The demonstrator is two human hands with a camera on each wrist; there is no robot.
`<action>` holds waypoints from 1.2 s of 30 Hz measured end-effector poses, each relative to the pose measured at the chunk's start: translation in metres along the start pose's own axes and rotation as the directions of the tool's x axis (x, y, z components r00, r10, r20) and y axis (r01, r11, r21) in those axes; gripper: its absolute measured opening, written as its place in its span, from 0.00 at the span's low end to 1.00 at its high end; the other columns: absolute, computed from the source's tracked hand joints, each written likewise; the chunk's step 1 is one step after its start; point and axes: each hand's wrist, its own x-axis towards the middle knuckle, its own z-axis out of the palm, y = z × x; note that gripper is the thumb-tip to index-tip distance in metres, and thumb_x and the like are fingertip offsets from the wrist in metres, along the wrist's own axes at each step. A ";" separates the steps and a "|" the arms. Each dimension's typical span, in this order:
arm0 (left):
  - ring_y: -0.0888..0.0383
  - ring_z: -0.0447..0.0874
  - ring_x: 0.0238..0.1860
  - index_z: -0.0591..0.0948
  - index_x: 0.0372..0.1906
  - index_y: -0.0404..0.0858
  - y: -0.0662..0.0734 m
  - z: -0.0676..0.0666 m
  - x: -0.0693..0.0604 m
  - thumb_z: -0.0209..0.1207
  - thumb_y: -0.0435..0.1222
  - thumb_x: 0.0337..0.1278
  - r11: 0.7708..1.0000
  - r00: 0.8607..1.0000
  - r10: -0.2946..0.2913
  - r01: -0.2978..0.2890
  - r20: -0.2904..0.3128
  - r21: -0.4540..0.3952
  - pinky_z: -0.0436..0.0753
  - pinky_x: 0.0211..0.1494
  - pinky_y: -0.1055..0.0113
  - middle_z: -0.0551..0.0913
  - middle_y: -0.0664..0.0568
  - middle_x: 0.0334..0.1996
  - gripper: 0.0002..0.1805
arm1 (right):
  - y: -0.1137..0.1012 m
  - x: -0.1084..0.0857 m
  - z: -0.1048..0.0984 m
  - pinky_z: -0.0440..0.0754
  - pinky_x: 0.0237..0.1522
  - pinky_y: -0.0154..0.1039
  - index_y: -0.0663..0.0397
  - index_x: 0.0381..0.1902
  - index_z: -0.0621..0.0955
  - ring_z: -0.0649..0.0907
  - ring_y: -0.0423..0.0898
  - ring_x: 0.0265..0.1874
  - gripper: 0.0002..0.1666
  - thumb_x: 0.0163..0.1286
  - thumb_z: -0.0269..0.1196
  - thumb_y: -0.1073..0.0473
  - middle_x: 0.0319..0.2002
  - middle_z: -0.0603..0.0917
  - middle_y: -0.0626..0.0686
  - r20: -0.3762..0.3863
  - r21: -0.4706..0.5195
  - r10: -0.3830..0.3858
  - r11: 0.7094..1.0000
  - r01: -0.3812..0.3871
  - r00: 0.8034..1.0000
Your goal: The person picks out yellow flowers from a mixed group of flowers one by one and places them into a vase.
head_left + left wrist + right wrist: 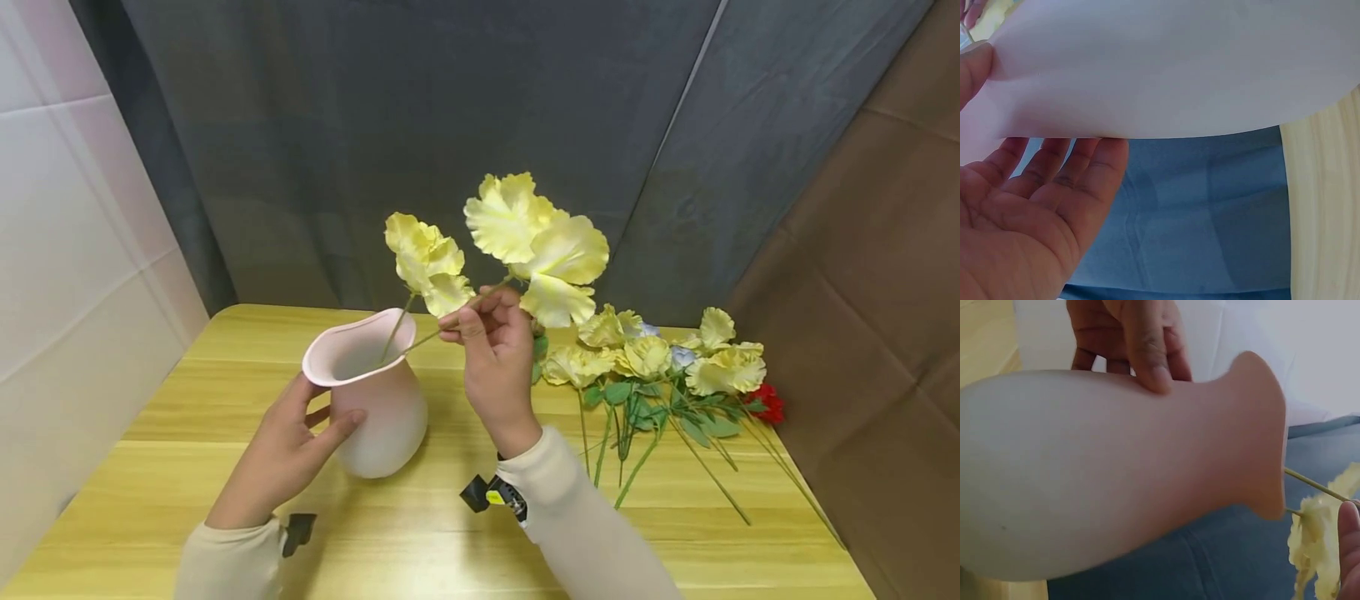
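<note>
A pale pink-and-white vase (382,429) with a wavy rim stands on the table. My left hand (288,446) holds its neck from the left, thumb in front; in the left wrist view its fingertips (1110,147) press the vase wall (1166,75). Between right thumb and fingers, my right hand (501,358) pinches the stem of a large yellow artificial flower (562,250). That stem slants down over the rim into the mouth, its lower end hidden. Another yellow flower (427,258) stands in the vase, leaning right. In the right wrist view, the stem (1316,484) enters the vase mouth.
On the right of the wooden table (420,542) lie several yellow flowers (645,357) with green stems and leaves. Small blue blooms (682,358) and a red flower (767,403) are among them. A grey curtain (375,125) hangs behind, with a brown cloth (862,292) at right.
</note>
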 end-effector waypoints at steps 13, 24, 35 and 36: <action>0.44 0.70 0.64 0.63 0.73 0.42 -0.001 0.000 0.000 0.66 0.32 0.62 1.000 1.000 -0.010 0.010 0.006 -0.001 0.82 0.54 0.46 0.70 0.49 0.66 0.37 | 0.009 -0.013 0.015 0.79 0.31 0.33 0.64 0.43 0.78 0.80 0.45 0.33 0.05 0.73 0.60 0.66 0.34 0.80 0.57 0.108 -0.260 0.167 0.956 -0.134 0.980; 0.46 0.70 0.64 0.63 0.74 0.45 0.001 0.000 0.000 0.65 0.32 0.62 1.000 1.000 -0.013 0.013 0.007 -0.013 0.81 0.55 0.46 0.69 0.50 0.67 0.37 | 0.024 -0.025 0.002 0.76 0.28 0.35 0.56 0.38 0.82 0.79 0.46 0.32 0.06 0.73 0.61 0.59 0.33 0.81 0.51 0.170 -0.411 0.314 0.884 -0.223 0.934; 0.47 0.70 0.65 0.63 0.74 0.46 0.001 0.000 -0.001 0.66 0.31 0.62 1.000 1.000 -0.005 0.005 0.004 -0.004 0.81 0.55 0.47 0.69 0.51 0.67 0.38 | 0.033 -0.039 -0.071 0.81 0.35 0.41 0.51 0.47 0.82 0.80 0.45 0.38 0.09 0.76 0.59 0.55 0.42 0.82 0.47 0.202 -0.670 0.516 0.693 -0.268 0.832; 0.47 0.70 0.65 0.63 0.74 0.46 0.001 0.000 -0.001 0.66 0.31 0.62 1.000 1.000 -0.005 0.005 0.005 -0.005 0.81 0.55 0.47 0.69 0.52 0.67 0.38 | 0.034 -0.039 -0.080 0.81 0.35 0.42 0.51 0.47 0.82 0.80 0.44 0.38 0.08 0.76 0.59 0.55 0.42 0.82 0.47 0.191 -0.688 0.526 0.674 -0.269 0.829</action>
